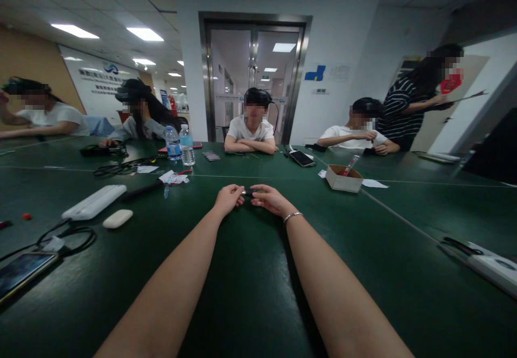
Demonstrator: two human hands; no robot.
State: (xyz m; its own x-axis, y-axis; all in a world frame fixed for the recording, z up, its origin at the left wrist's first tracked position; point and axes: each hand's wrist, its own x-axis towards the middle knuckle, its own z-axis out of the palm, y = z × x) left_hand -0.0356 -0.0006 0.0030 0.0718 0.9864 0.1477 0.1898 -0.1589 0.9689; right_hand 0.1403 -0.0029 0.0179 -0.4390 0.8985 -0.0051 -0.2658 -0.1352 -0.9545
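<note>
My left hand (pixel 228 199) and my right hand (pixel 273 199) meet over the middle of the green table (pixel 250 272). Between their fingertips is a small dark object with a silvery end (pixel 247 192), too small for me to tell its kind. The left fingers pinch the silvery end, and the right fingers close on the dark end. Part of it is covered by the fingers. A metal bracelet (pixel 293 217) circles my right wrist.
To the left lie a white power bank (pixel 95 202), a white earbud case (pixel 118 218), cables and a phone (pixel 26 274). Two water bottles (pixel 187 147) stand farther back. A small box (pixel 344 179) and another phone (pixel 302 158) are at right. Several people sit around the table; one stands.
</note>
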